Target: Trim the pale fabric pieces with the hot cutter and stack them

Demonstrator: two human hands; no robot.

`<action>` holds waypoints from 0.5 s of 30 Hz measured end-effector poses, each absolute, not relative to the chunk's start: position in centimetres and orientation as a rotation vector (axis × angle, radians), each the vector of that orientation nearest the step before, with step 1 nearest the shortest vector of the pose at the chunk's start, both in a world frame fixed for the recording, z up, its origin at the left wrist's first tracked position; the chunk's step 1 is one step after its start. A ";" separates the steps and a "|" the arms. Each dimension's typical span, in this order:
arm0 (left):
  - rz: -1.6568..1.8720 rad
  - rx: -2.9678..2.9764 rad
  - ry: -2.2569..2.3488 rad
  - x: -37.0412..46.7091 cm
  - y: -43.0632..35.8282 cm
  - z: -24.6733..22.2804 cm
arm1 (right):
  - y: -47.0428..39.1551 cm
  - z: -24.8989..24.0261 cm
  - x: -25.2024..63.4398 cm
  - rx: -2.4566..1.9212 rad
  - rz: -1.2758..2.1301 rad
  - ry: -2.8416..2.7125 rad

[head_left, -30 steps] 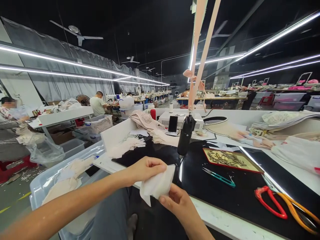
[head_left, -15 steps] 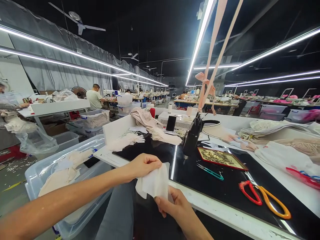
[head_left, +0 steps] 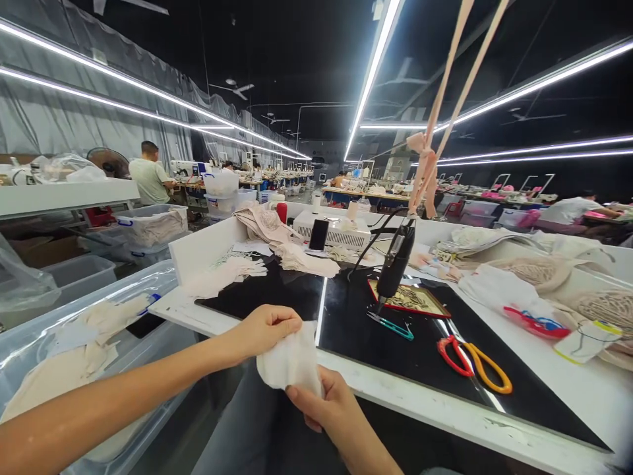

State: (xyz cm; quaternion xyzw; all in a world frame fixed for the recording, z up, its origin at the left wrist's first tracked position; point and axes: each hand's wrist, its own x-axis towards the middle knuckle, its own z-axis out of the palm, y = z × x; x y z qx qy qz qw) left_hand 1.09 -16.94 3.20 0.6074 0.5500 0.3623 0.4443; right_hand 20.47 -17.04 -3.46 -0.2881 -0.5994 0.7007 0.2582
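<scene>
A small off-white fabric piece point(head_left: 289, 361) is stretched between my two hands, in front of the table's near edge. My left hand point(head_left: 270, 333) pinches its upper edge between thumb and fingers. Lower down, my right hand point(head_left: 324, 399) grips its right side, thumb on top and fingers partly hidden behind the cloth. Beyond them lies a black mat point(head_left: 341, 330) on the white table point(head_left: 395, 389). Over the mat hangs a black handheld tool point(head_left: 395, 260) on pink fabric strips point(head_left: 428, 158).
Teal snips point(head_left: 393, 326), scissors with red and orange handles point(head_left: 477, 366) and a red-rimmed tray point(head_left: 415, 298) lie on the mat. Beige fabric pieces point(head_left: 232, 274) are at the back left. A clear bin point(head_left: 163, 280) stands left; a person point(head_left: 151, 175) sits beyond.
The view has turned right, so the scene sits further left in the picture. The black tool hangs further right relative to the tray and snips. Both hands still hold the fabric, which looks flatter.
</scene>
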 end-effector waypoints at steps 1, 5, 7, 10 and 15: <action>0.898 1.494 1.366 0.8 -16.9 2.7 | -17.0 -3.5 20.2 -0.777 1.910 -1.658; 0.863 1.475 1.398 -0.5 -16.5 1.1 | -16.5 -3.3 19.1 -0.736 1.919 -1.789; 0.825 1.500 1.418 -0.9 -16.0 0.6 | -16.0 -3.4 18.9 -0.738 1.885 -1.827; 0.799 1.621 1.418 -1.3 -14.5 0.5 | -15.0 -3.7 19.4 -0.789 1.786 -1.888; 0.802 1.905 1.388 -1.1 -9.9 0.3 | -12.4 -5.3 22.7 -1.058 1.164 -2.100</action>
